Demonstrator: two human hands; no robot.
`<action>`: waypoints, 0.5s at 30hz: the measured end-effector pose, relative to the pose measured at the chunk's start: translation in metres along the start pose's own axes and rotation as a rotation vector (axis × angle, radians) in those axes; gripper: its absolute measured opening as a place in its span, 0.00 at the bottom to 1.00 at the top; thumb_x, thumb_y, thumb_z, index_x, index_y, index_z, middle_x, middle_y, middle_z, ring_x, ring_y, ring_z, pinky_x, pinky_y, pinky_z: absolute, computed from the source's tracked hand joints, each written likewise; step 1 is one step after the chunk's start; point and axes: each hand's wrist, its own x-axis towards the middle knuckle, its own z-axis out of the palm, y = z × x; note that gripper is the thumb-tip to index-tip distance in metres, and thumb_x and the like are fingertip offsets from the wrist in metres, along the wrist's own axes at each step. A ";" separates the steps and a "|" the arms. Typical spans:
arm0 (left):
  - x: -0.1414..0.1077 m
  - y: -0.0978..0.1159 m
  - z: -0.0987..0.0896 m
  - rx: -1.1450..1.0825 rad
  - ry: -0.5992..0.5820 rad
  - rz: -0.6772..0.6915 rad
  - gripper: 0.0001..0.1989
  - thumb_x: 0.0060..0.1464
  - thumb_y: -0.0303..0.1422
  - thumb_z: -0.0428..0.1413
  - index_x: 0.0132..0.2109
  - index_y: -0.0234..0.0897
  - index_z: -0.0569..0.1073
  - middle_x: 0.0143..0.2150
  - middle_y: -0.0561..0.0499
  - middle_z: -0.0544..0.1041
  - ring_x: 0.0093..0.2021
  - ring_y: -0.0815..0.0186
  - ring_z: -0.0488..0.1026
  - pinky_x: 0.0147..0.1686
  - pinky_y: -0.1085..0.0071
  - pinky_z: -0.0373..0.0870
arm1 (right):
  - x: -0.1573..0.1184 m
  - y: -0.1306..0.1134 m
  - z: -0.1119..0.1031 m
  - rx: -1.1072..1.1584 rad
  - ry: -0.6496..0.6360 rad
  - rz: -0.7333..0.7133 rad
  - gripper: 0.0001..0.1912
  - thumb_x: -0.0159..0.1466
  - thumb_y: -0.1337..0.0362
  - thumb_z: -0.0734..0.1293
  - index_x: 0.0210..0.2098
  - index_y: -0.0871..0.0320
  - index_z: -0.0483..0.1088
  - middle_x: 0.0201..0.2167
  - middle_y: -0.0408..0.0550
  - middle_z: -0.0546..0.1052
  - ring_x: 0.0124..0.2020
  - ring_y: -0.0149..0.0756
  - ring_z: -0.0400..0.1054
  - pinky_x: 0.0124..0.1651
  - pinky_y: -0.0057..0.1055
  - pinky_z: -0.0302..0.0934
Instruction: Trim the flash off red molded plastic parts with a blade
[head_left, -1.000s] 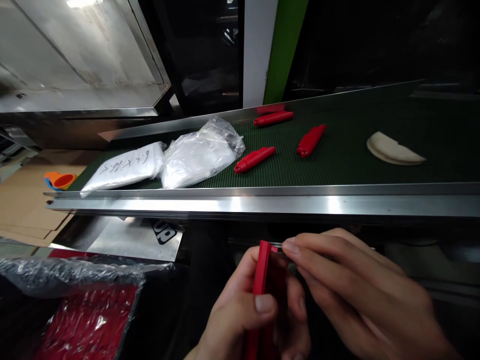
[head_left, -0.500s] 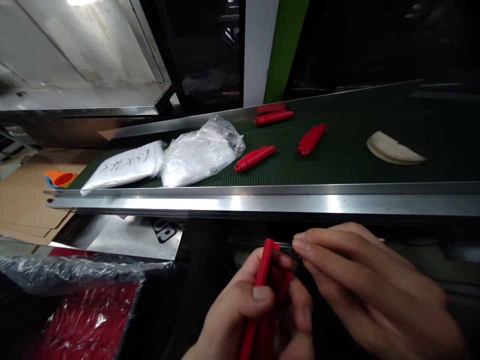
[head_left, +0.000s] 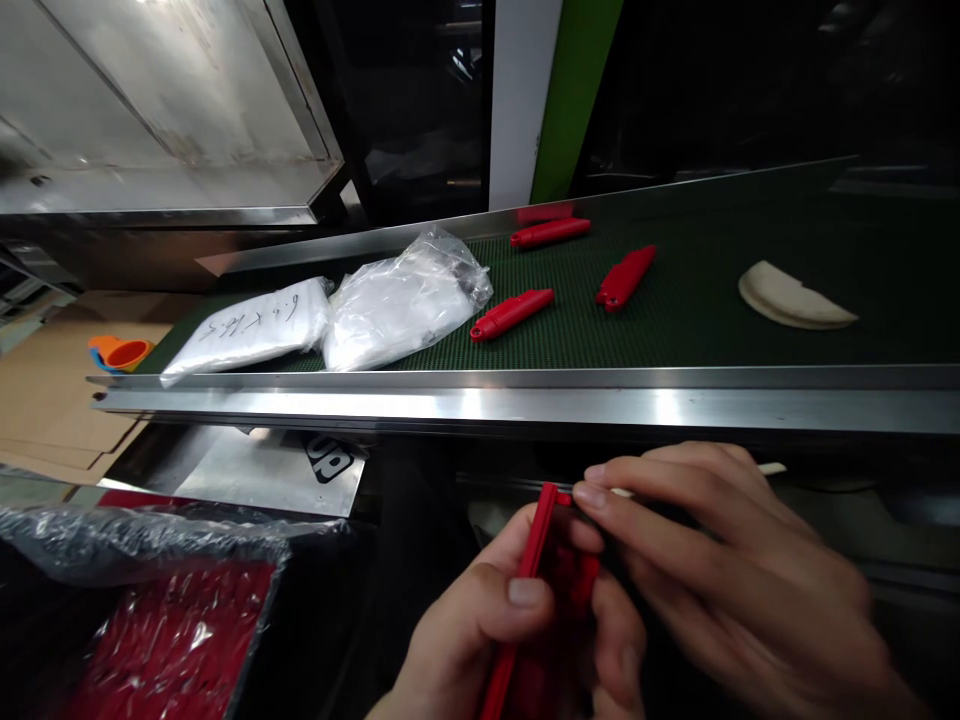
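My left hand (head_left: 465, 625) is wrapped round a red plastic part (head_left: 538, 535), its thumb pressed on the long, straight, upright edge. Close to the upper end of that part is my right hand (head_left: 727, 550), with thumb and fingers pinched together. A thin, pale stick-like tool (head_left: 772, 469) shows behind the right knuckles and again between the fingers; its tip is hidden. The right fingertips are at the red part's top edge; whether they touch it I cannot tell.
Across the front runs a metal-edged conveyor (head_left: 570, 382) with a green belt. On it lie three red parts (head_left: 514, 315), a cream half-round piece (head_left: 795, 297) and white plastic bag packs (head_left: 405, 310). At lower left, a plastic-lined box (head_left: 281, 560) holds red pieces; cardboard (head_left: 45, 400) lies beyond.
My right hand has moved slightly left, closer to the red part's top end, and the pale stick now shows more clearly. My left hand and the part have shifted a little right.
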 end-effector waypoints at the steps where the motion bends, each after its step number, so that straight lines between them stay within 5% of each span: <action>1: 0.000 -0.001 0.000 0.004 0.005 0.001 0.15 0.60 0.37 0.49 0.51 0.34 0.66 0.32 0.45 0.72 0.23 0.70 0.66 0.20 0.80 0.62 | 0.000 0.000 0.001 -0.006 0.005 -0.001 0.17 0.66 0.79 0.62 0.52 0.62 0.71 0.46 0.53 0.73 0.48 0.40 0.65 0.45 0.40 0.58; 6: 0.000 -0.004 0.004 -0.041 0.034 0.055 0.12 0.61 0.36 0.49 0.49 0.36 0.66 0.32 0.49 0.70 0.16 0.75 0.60 0.14 0.81 0.58 | -0.008 0.001 0.007 -0.037 0.007 0.039 0.21 0.64 0.79 0.61 0.54 0.58 0.70 0.46 0.51 0.73 0.48 0.41 0.66 0.47 0.43 0.58; 11: -0.004 0.000 0.009 -0.090 0.149 -0.062 0.12 0.57 0.36 0.54 0.46 0.38 0.65 0.33 0.50 0.69 0.17 0.75 0.61 0.13 0.82 0.59 | -0.013 0.002 0.011 -0.029 0.058 0.031 0.21 0.64 0.79 0.62 0.53 0.57 0.70 0.46 0.52 0.74 0.46 0.42 0.68 0.47 0.44 0.59; 15: -0.010 -0.005 -0.002 -0.263 0.261 -0.071 0.09 0.60 0.38 0.53 0.44 0.38 0.68 0.34 0.52 0.67 0.17 0.76 0.62 0.11 0.84 0.59 | -0.003 0.004 0.008 -0.077 0.336 0.179 0.25 0.61 0.81 0.66 0.54 0.54 0.71 0.43 0.49 0.75 0.43 0.38 0.70 0.43 0.36 0.64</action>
